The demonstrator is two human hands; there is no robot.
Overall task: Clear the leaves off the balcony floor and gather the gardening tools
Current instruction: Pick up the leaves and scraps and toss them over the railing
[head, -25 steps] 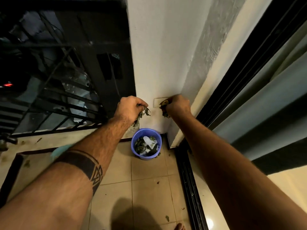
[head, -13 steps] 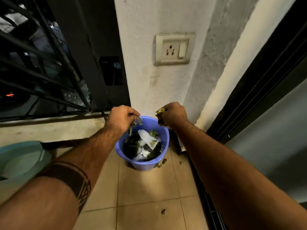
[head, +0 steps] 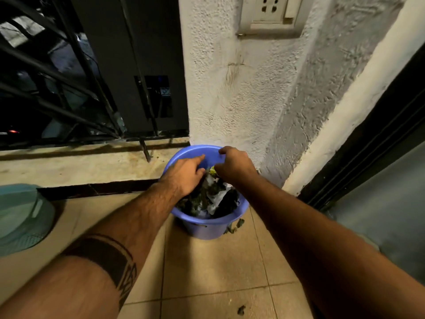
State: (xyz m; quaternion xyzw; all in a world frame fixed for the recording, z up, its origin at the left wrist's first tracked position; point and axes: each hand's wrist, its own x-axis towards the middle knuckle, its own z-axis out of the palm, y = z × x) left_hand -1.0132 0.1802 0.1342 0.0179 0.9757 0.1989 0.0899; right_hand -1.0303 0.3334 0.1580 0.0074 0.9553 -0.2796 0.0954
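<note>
A blue bucket stands on the tiled floor in the corner by the white wall. It holds dark leaves and some white scraps. Both my hands are over its mouth. My left hand reaches in with its fingers stretched out above the leaf pile and nothing in its grasp. My right hand is curled knuckles-up, and a yellow-green leaf shows at its hidden fingertips. No gardening tools are in view.
A few leaves lie against the bucket's base, and a small leaf bit lies on the tiles nearer me. A teal basin sits at left. Black railing runs behind the ledge; a dark door frame is at right.
I have moved closer to the bucket and both hands have dropped into its mouth. My left hand, which gripped leaves, has spread its fingers and let them go.
</note>
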